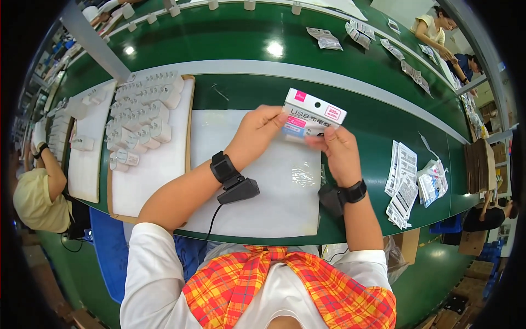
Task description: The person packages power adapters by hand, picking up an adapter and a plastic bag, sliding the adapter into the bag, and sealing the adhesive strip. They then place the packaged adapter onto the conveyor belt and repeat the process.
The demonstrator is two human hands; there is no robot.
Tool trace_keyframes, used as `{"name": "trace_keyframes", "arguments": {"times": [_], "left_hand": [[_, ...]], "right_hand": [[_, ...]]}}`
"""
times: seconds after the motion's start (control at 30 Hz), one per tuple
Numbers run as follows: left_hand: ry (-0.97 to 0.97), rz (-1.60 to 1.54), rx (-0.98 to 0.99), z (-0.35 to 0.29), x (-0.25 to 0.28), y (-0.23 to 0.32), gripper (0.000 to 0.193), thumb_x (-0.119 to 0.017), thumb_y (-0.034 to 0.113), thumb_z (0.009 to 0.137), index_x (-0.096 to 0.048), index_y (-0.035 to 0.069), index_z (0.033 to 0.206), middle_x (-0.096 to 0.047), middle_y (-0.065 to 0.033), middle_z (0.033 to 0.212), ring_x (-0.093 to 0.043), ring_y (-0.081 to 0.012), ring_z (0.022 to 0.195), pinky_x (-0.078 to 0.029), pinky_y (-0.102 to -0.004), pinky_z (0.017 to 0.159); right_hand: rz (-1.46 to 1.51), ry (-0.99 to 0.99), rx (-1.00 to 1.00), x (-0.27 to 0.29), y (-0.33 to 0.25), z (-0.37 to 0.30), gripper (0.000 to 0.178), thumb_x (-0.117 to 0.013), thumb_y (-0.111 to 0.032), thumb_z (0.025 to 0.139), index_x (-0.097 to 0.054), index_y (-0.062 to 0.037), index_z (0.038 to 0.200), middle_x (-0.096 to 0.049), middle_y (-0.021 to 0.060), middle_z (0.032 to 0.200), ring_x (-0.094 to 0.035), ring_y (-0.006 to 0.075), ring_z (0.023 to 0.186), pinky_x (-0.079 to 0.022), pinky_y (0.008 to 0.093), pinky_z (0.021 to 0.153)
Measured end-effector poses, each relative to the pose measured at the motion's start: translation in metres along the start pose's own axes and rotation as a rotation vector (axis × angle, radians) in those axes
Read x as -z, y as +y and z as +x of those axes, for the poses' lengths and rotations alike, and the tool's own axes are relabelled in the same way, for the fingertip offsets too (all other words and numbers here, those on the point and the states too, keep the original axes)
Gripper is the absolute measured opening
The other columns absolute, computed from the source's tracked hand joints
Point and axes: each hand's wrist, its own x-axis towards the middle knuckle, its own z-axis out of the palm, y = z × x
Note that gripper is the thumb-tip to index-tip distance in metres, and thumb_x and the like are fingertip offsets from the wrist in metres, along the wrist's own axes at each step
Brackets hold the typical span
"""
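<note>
The green tabletop (246, 90) carries a white sheet (263, 186) near its front edge, and the person holds the work above the far part of this sheet. To the left, a board (159, 175) bears many white chargers (141, 118); toward the right edge lie stacks of printed cards (402, 183). The small package (313, 114), white with pink labels, is between both hands, its long axis running left to right and a little tilted. The left hand (257, 134) closes its fingers on the left end; the right hand (339, 151) pinches the lower right part. Both hands are equally near.
</note>
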Motion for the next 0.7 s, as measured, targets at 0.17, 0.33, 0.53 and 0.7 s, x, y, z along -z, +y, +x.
{"name": "trace_keyframes", "arguments": {"times": [0.17, 0.33, 0.53, 0.7], "left_hand": [[-0.375, 0.553, -0.218, 0.002, 0.027, -0.004, 0.019, -0.062, 0.013, 0.091, -0.074, 0.008, 0.106, -0.071, -0.0089, 0.100, -0.058, -0.0255, 0.093, -0.044, -0.0364, 0.084], [-0.466, 0.764, -0.372, -0.020, 0.016, -0.003, 0.020, -0.063, 0.006, 0.084, -0.071, 0.009, 0.103, -0.067, -0.0055, 0.102, -0.058, -0.0265, 0.095, -0.045, -0.0382, 0.083], [-0.456, 0.731, -0.386, -0.015, 0.010, -0.005, 0.022, -0.067, 0.005, 0.081, -0.065, 0.009, 0.102, -0.061, -0.0057, 0.102, -0.056, -0.0288, 0.099, -0.046, -0.0408, 0.086], [-0.439, 0.703, -0.406, -0.015, 0.014, -0.012, 0.021, -0.062, 0.003, 0.083, -0.066, 0.010, 0.102, -0.061, -0.0053, 0.103, -0.058, -0.0274, 0.098, -0.047, -0.0400, 0.085]], "right_hand": [[-0.802, -0.140, 0.673, 0.025, 0.003, -0.002, 0.023, -0.060, -0.013, 0.094, -0.068, 0.0016, 0.109, -0.071, 0.0106, 0.107, -0.066, 0.0237, 0.092, -0.050, 0.0351, 0.086], [-1.081, -0.264, 0.591, -0.028, -0.035, -0.035, 0.021, -0.065, -0.006, 0.082, -0.071, -0.0010, 0.101, -0.068, 0.0121, 0.110, -0.064, 0.0310, 0.092, -0.051, 0.0397, 0.085], [-1.080, -0.153, 0.454, -0.054, -0.022, -0.030, 0.009, -0.063, -0.004, 0.083, -0.070, 0.0001, 0.088, -0.065, 0.0140, 0.093, -0.062, 0.0335, 0.089, -0.051, 0.0419, 0.079], [-1.088, -0.144, 0.427, -0.059, -0.011, -0.030, 0.005, -0.062, -0.003, 0.084, -0.065, 0.0007, 0.086, -0.062, 0.0148, 0.088, -0.061, 0.0346, 0.087, -0.050, 0.0430, 0.076]]}}
